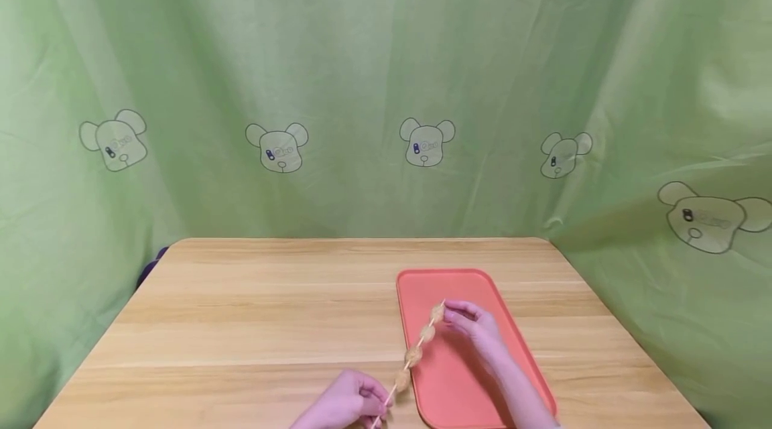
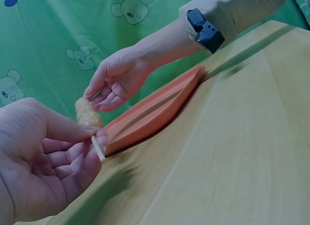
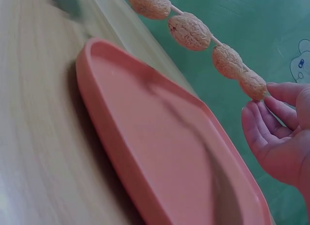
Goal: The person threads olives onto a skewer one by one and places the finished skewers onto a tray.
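Note:
A thin wooden skewer (image 1: 413, 356) carries several tan, wrinkled oval pieces, spaced along the stick. It slants up from lower left to upper right, over the left side of the red tray (image 1: 446, 392). My left hand (image 1: 346, 399) pinches the bare lower part of the stick between thumb and fingers; the stick end (image 2: 98, 148) pokes out below them. At the far end, my right hand (image 1: 479, 332) pinches the last piece (image 3: 254, 85) with thumb and fingertips. In the right wrist view the pieces (image 3: 189, 31) hang above the tray, against the green curtain.
The tray lies on the right half of a light wooden table (image 1: 259, 308). A green curtain (image 1: 350, 74) with bear-head prints surrounds the table's back and sides. A dark device (image 2: 206, 31) is strapped to the right wrist.

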`<state>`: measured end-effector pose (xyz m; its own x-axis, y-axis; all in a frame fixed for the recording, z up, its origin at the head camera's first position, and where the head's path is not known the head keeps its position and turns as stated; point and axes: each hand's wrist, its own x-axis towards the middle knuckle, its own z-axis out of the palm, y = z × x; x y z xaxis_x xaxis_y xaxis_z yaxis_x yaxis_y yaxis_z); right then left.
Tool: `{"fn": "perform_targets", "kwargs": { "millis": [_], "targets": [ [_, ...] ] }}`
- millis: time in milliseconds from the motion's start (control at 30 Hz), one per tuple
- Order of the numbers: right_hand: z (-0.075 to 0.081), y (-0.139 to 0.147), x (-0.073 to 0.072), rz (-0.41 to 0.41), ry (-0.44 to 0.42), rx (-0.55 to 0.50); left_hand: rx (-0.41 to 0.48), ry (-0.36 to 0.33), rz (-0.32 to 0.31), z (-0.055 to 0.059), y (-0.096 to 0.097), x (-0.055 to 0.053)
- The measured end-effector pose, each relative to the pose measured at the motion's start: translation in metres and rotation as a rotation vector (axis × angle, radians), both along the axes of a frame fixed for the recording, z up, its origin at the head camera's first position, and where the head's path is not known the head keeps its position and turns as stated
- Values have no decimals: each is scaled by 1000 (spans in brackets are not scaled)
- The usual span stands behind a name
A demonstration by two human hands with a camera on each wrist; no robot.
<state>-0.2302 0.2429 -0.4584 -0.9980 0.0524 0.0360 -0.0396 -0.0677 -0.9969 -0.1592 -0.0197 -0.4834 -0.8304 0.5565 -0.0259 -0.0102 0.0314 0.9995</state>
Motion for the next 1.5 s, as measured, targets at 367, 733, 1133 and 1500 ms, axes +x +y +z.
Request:
{"fn": "perform_targets", "kwargs": {
  "millis": [367,733,1133,1500],
  "targets": [
    [3,48,22,-103,23,353,82,-19,53,-1,17,-10],
    [-5,111,67,-49,1,648,171,-111,130,-1,42,-23],
    [-30,135,93,63,-52,541,243,-169,204,3,78,-33],
    [-51,152,91,200,-75,351,270,-184,260,5,104,-40]
  ]
}}
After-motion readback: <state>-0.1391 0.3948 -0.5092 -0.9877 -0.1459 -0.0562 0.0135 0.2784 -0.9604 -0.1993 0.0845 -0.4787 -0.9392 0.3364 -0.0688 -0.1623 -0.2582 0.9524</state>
